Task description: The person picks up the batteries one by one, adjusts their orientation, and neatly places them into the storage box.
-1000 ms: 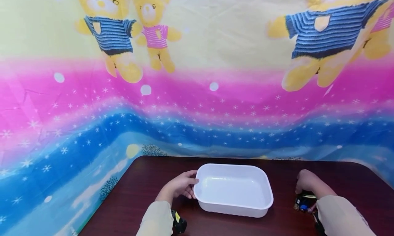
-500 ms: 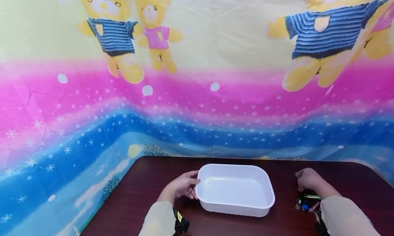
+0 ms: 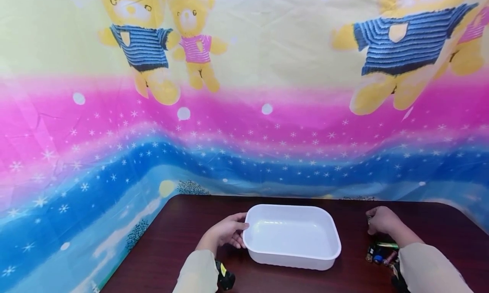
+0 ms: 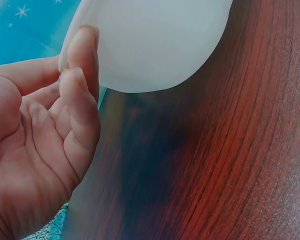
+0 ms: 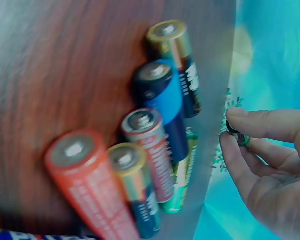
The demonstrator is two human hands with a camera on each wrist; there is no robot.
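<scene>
In the head view my left hand [image 3: 227, 232] grips the left rim of a white plastic tray [image 3: 290, 259], thumb on top and fingers along the outer wall. The left wrist view shows the fingers against the tray's edge [image 4: 150, 75]. To the tray's right, my right hand [image 3: 383, 221] is raised above several loose batteries [image 3: 378, 258]. Between its thumb and fingers, the right wrist view shows a small battery [image 5: 236, 134], dark with green, mostly hidden. Below lie a red battery [image 5: 85, 175], a blue one [image 5: 165, 100] and black-and-gold ones [image 5: 172, 45].
The dark wood table [image 3: 160, 259] has rounded corners. A printed cloth [image 3: 244, 114] with bears and snowflakes hangs behind it and down the left side. A green battery [image 5: 180, 185] lies partly under the others.
My right hand has risen slightly from the batteries, pinching one. The left hand stays on the tray, which keeps its place on the table. The head view has shifted a little.
</scene>
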